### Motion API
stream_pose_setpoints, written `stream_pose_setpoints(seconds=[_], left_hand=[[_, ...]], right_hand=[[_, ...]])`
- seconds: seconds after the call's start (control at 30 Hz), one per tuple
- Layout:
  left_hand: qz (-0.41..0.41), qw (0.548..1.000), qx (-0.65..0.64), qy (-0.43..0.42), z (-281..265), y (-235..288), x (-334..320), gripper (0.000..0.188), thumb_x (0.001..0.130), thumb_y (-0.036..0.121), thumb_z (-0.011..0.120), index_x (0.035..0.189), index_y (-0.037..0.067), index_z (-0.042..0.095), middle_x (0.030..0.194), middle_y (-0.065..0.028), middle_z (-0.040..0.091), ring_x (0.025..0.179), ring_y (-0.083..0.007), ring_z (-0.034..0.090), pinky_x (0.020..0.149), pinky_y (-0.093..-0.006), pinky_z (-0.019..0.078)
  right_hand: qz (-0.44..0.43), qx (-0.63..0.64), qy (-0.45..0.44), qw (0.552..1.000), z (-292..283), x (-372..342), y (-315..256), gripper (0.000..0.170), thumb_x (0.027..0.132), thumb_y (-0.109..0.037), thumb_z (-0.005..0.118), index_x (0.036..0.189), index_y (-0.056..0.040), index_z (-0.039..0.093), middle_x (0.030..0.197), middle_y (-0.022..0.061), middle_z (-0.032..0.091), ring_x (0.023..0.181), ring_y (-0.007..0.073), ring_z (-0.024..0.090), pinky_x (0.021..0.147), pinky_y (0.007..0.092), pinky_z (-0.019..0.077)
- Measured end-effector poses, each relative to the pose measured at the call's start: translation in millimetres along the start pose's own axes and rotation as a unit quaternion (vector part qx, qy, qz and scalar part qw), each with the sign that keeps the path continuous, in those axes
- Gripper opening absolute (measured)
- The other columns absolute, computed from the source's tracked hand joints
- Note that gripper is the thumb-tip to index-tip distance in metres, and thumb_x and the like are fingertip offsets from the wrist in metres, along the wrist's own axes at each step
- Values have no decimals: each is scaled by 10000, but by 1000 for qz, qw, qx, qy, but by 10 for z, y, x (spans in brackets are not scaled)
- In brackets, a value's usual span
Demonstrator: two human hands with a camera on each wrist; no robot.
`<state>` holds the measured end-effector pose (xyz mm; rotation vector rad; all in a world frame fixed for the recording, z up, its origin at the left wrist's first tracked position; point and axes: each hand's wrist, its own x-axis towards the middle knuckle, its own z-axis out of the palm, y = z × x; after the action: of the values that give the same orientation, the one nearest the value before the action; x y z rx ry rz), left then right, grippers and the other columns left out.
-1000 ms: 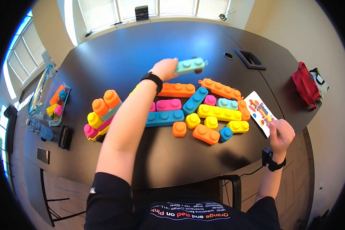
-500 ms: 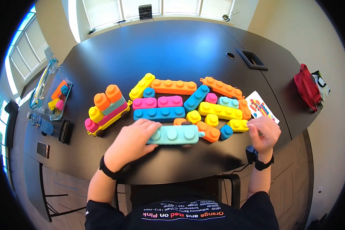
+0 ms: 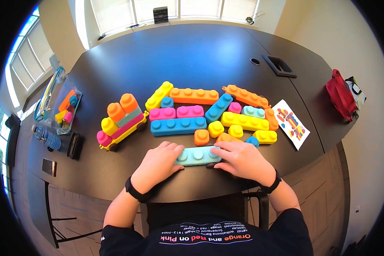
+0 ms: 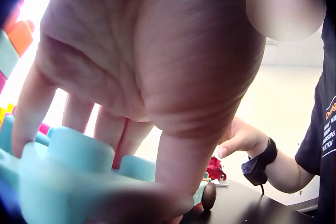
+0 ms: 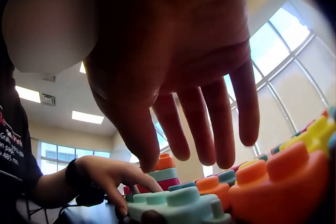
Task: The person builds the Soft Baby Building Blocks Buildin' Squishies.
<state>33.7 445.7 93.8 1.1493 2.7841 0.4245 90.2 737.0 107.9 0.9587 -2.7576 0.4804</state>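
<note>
A light teal toy train car (image 3: pixel 196 156), with studs, dark wheels and a small hitch, lies across the table's front. My left hand (image 3: pixel 160 164) grips its left end, thumb on the near side and fingers over the far side. My right hand (image 3: pixel 245 162) is at the car's right end and overlaps it in the head view. Seen from the right wrist, that hand's fingers (image 5: pixel 212 113) are stretched and spread, nothing between them and the thumb. Just beyond the car lie an orange block (image 3: pixel 202 137) and a blue block (image 3: pixel 252 141).
To the left stands a yellow wheeled car (image 3: pixel 123 139) stacked with pink, teal and orange blocks. Several coloured blocks spread behind my hands, among them a long blue block (image 3: pixel 178 126). A picture card (image 3: pixel 291 125) lies at right, a water bottle (image 3: pixel 47 137) at left.
My left hand brought the teal car from the far side of the table to the front, close before me. My right hand moved left from beside the card to the car's right end.
</note>
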Motion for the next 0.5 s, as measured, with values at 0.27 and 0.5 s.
stream_pose_setpoints(seconds=[0.27, 0.5], left_hand=[[-2, 998, -25, 52, -117, -77, -182, 477, 806, 185, 855, 1212, 40, 652, 1226, -123, 665, 1132, -351, 636, 939, -442, 552], [3, 996, -61, 64, -121, -92, -184, 423, 809, 169, 851, 1159, 27, 661, 1176, -144, 667, 1087, -378, 646, 931, -457, 543]], right_hand=[[4, -32, -25, 999, 189, 56, 50, 392, 884, -256, 793, 1228, -113, 673, 1186, 56, 681, 1019, 262, 693, 823, 392, 568], [18, -6, -24, 1000, 133, 77, 16, 400, 863, -204, 804, 1240, -117, 699, 1206, 58, 695, 1050, 281, 684, 847, 391, 579]])
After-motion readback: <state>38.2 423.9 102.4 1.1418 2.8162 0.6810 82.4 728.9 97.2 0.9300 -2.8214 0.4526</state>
